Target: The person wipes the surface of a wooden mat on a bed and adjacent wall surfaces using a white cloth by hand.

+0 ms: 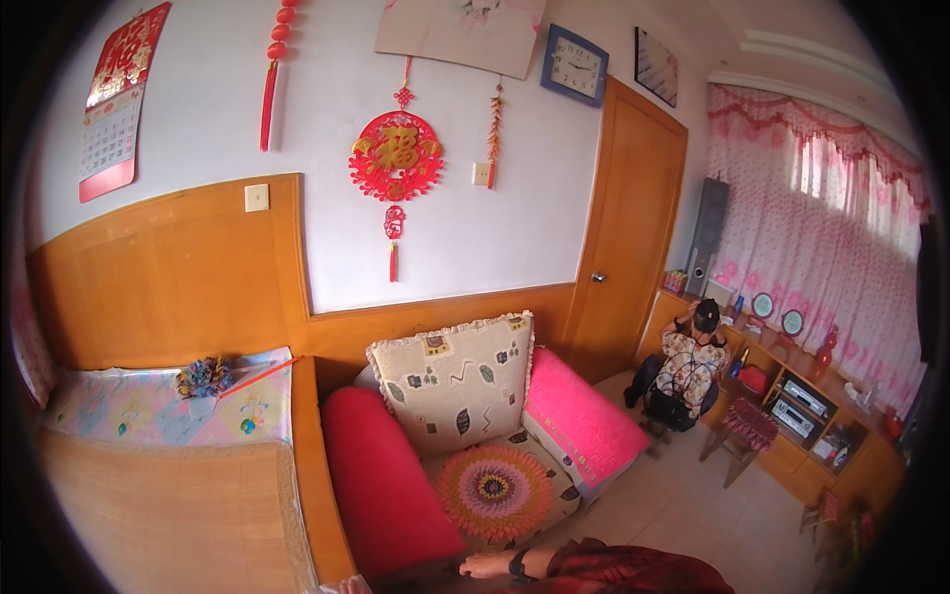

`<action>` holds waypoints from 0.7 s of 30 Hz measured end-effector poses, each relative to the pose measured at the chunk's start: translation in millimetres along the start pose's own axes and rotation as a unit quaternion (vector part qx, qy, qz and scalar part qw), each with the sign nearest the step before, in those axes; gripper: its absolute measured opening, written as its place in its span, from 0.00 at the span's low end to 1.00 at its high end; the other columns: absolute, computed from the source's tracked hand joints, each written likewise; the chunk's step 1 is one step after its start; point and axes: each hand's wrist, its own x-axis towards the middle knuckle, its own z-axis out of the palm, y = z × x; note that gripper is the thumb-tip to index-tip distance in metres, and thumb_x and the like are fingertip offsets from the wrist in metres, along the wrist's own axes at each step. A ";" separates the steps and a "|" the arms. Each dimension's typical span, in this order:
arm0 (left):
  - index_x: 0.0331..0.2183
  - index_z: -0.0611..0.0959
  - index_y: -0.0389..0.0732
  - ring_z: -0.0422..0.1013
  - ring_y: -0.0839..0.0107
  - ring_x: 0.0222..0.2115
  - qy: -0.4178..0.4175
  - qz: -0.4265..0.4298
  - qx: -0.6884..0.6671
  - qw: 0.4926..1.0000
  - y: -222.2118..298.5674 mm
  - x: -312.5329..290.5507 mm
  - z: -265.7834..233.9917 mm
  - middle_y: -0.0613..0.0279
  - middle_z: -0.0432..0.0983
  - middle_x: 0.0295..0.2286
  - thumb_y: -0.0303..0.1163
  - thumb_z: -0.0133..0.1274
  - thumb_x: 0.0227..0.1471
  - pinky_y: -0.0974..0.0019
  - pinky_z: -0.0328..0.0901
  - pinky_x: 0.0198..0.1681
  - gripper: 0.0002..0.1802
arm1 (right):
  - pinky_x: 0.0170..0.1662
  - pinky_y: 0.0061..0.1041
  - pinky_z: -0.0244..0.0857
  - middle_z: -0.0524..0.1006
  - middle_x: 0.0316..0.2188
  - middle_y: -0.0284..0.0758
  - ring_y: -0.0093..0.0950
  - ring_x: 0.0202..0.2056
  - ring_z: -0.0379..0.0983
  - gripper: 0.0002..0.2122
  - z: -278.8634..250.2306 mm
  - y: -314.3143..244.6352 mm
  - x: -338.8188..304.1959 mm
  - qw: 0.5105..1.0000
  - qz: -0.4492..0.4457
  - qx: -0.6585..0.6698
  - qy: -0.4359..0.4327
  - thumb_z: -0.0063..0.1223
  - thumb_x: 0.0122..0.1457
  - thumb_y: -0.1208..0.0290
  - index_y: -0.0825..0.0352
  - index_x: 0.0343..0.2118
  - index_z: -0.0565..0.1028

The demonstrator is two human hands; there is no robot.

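My right hand (486,564) reaches in from the lower right, with a dark band on the wrist and a dark red sleeve behind it. Its fingers look loosely curled, and nothing shows in them. It is nearest the front of an armchair (568,502), whose seat carries a round flower-patterned mat (495,487). A patterned cushion (457,381) leans on the backrest, and bright pink covers (386,475) lie over both armrests. Only a sliver of my left hand (348,586) shows at the bottom edge, beside the left armrest; its fingers are mostly cut off.
A wood-framed bed (168,505) with a woven mat stands at left, a feather duster (206,377) on its far end. At right, a person (683,371) in a black cap sits low near a wooden cabinet (782,465). A covered stool (744,428) and a closed door (633,228) are nearby.
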 end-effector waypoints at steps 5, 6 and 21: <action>0.46 0.67 0.37 0.60 0.55 0.46 0.030 -0.001 0.011 0.999 -12.8 23.3 13.3 0.52 0.65 0.42 0.31 0.39 0.48 0.48 0.53 0.50 0.21 | 0.43 0.35 0.56 0.65 0.37 0.40 0.38 0.40 0.62 0.11 3.1 7.6 -7.6 1.000 0.001 -0.006 -0.005 0.36 0.57 0.73 0.62 0.44 0.63; 0.46 0.67 0.37 0.60 0.55 0.46 0.035 -0.005 0.020 0.999 -12.4 34.9 15.0 0.52 0.66 0.42 0.31 0.39 0.48 0.47 0.53 0.49 0.21 | 0.43 0.35 0.56 0.65 0.37 0.40 0.38 0.40 0.62 0.11 10.6 24.2 -2.6 1.000 0.003 -0.005 -0.002 0.36 0.57 0.73 0.62 0.44 0.63; 0.48 0.66 0.38 0.58 0.57 0.48 0.019 -0.015 0.049 0.998 -19.2 38.3 33.6 0.55 0.64 0.45 0.31 0.37 0.49 0.47 0.52 0.50 0.23 | 0.44 0.35 0.57 0.66 0.41 0.41 0.39 0.44 0.62 0.13 0.1 17.6 -1.3 0.999 0.014 -0.030 -0.019 0.39 0.56 0.73 0.61 0.45 0.63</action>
